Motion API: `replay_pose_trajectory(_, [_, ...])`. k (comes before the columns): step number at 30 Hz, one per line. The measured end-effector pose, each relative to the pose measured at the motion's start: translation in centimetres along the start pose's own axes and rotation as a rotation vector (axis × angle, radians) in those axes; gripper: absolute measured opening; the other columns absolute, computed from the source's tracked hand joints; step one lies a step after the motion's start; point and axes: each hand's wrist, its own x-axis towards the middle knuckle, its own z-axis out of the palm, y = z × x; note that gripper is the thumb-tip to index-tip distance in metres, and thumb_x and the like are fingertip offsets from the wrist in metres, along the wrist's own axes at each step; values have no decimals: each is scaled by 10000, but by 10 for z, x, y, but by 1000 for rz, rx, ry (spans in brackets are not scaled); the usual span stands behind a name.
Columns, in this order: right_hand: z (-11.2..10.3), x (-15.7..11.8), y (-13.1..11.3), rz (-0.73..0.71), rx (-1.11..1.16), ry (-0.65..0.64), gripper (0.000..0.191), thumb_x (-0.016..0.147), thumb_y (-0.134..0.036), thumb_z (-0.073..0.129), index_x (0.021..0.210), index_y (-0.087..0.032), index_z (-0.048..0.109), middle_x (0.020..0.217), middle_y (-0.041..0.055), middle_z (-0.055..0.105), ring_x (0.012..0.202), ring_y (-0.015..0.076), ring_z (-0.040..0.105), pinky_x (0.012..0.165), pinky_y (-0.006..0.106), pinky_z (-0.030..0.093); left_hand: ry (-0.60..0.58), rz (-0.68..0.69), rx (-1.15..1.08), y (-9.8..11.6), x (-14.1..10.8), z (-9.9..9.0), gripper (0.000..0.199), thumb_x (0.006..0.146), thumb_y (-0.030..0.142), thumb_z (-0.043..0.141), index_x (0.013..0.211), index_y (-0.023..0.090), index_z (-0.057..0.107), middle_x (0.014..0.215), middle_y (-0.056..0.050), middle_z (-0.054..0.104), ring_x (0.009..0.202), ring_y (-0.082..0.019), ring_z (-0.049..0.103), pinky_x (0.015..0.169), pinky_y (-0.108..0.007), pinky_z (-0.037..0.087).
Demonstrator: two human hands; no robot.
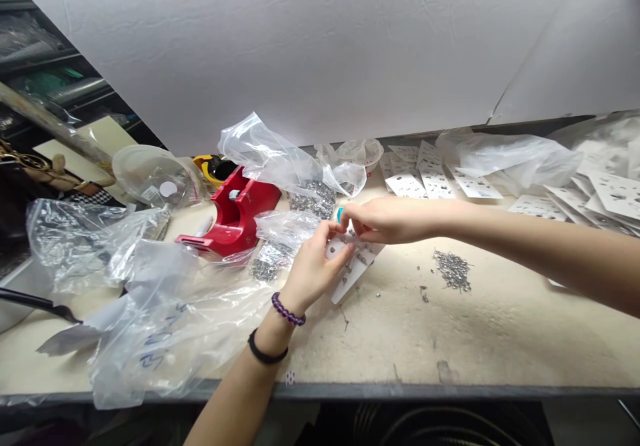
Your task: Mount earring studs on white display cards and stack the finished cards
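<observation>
My left hand (pixel 316 263) grips a white card (pixel 345 287) dotted with small metal studs that look like earrings. The card is tilted just above the table or resting on it; I cannot tell which. Over its upper part, my right hand (pixel 373 221) is closed in a pinch. Whatever is between those fingertips is hidden. A bit of turquoise (pixel 341 215) shows at the right fingers. Behind the hands sits a clear bag of small metal pieces (pixel 314 199), and a second metal heap (pixel 264 269) lies under plastic left of my left hand.
A loose pile of metal studs (pixel 453 271) lies right of the card. Filled cards (pixel 435 176) stand at the back, more (pixel 600 199) at right. A red tape dispenser (pixel 235 223), clear plastic bags (pixel 150 339) and a translucent tub (pixel 155 173) crowd the left side.
</observation>
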Motion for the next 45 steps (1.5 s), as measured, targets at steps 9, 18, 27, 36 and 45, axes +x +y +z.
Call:
replay_pose_trajectory(9, [6,5,4,-46,-99,17,260,793,-162,437,1051,-133,437,767,52,573,608,108,475,541,221,312,-1,11,-14,-1,0,0,280,787,361,535,990,183,461,967,-53,576,888,-187,544,764,-318,417])
replay_pose_trajectory(18, [11,7,1,-10,-193,54,260,774,-162,437,1033,-141,438,650,16,519,490,91,381,474,222,233,-5,-7,-9,-3,-1,0,275,774,309,544,1010,196,461,995,-53,580,879,-194,551,746,-315,422])
replay_pose_trajectory(27, [12,7,-9,60,-253,68,250,775,-158,429,1023,-132,447,605,12,503,465,97,349,464,228,208,25,5,-105,-8,1,3,251,759,274,569,972,187,471,985,-47,579,902,-182,548,766,-298,424])
replay_pose_trajectory(36, [13,5,-14,-2,-367,104,276,763,-181,446,1029,-112,415,615,15,517,453,102,334,462,236,187,-6,-79,-292,-5,-1,3,386,752,238,582,1069,213,363,846,-16,623,775,-161,602,682,-272,445])
replay_pose_trajectory(45, [16,6,-16,85,-324,115,311,736,-142,442,1045,-118,416,562,-7,507,451,112,366,499,242,234,28,-37,-259,-7,-1,4,386,737,238,591,1071,206,402,803,-1,610,767,-148,582,660,-249,425])
